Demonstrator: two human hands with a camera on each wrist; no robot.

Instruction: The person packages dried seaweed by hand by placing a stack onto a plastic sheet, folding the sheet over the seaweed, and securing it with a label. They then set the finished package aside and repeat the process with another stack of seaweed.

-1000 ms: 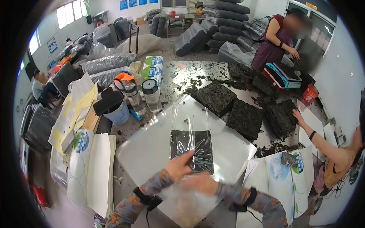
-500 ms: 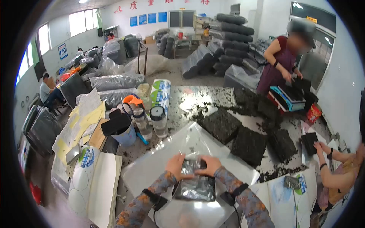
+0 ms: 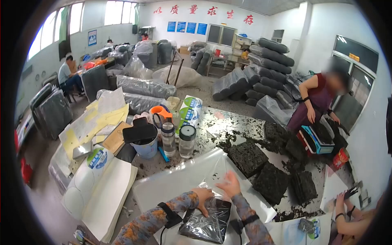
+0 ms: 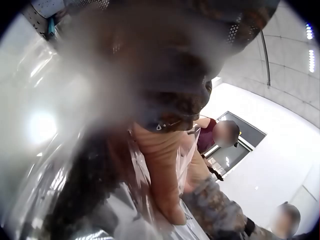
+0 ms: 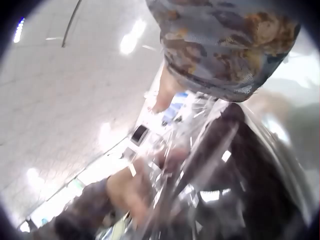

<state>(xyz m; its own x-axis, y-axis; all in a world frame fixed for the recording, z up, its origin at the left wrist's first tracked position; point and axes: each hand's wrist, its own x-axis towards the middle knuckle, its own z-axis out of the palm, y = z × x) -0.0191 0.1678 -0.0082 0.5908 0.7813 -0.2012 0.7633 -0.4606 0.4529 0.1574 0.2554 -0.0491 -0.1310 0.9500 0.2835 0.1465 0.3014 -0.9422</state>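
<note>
A flat black slab inside a clear plastic bag stands tilted over the near part of the white sheet. My left hand grips the bag's loose upper plastic, its thumb hanging down over the front. In the left wrist view that thumb lies against shiny folds of film. My right hand, blurred, is raised just right of the bag's top, fingers extended and holding nothing. Through the film in the right wrist view, the dark slab fills the lower right.
Several black crumbly slabs and loose crumbs lie to the right. Two clear bottles and a cup holding a phone stand at the back left. A paper pad lies left. Two people work at the right.
Both hands were over the flat bag, then together at its top. Now the left holds the plastic and the right has lifted away. The bag has tilted up; the head view has turned upward.
</note>
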